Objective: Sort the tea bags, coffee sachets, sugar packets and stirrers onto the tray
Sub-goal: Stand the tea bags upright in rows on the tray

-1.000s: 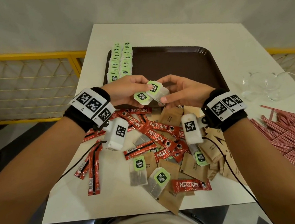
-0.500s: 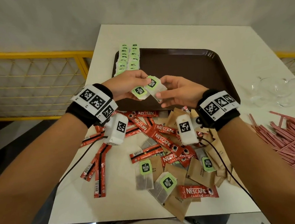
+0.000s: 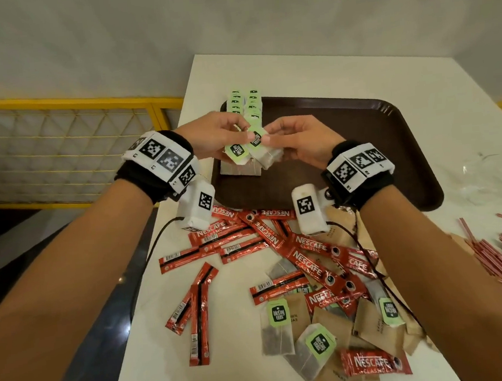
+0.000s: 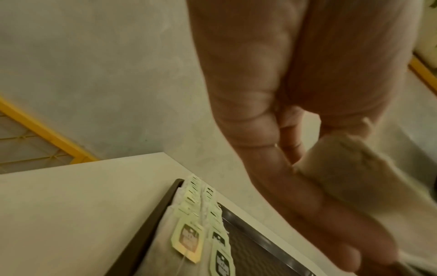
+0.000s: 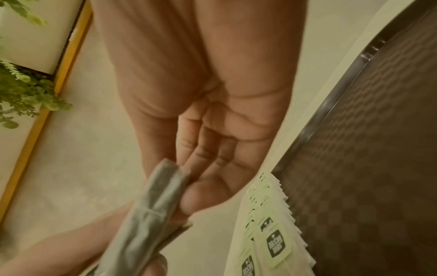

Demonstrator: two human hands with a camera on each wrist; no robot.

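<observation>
Both hands hold tea bags over the tray's point(image 3: 396, 135) near-left corner: the left hand point(image 3: 217, 134) pinches one tea bag point(image 3: 237, 152), the right hand point(image 3: 303, 143) grips what looks like a bunched second bag point(image 3: 266, 152). Their strings could tangle, dragging the laid rows point(image 3: 244, 106) askew.

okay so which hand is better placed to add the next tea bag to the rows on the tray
Left, probably. The left hand pinches a tea bag beside the tea bag rows at the tray's left edge; the right hand is farther over.
</observation>
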